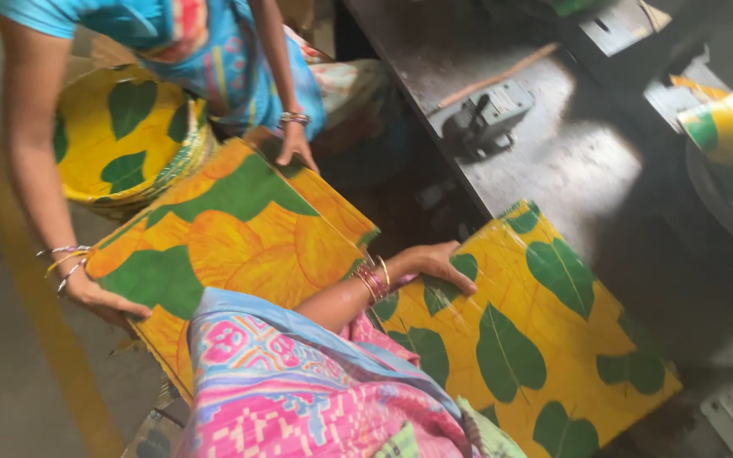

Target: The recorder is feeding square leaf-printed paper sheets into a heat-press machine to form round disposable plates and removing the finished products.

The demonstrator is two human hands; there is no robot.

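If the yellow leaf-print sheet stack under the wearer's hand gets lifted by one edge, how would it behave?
The sheet stack lies flat with crisp corners, so it is probably fairly stiff, sagging little. Its glossy face suggests sheets may slide apart. The left hand rests flat on it; a wide stack likely needs two hands.

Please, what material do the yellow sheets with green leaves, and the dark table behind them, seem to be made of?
Yellow sheets: probably printed paper or thin card; they lie flat in a stack with crisp, straight edges, and the glossy surface hints at a coating. The person's left hand rests on them.
Dark table: probably metal; it looks hard and dark, with a dull sheen reflecting light. Painted or bare, I cannot tell.
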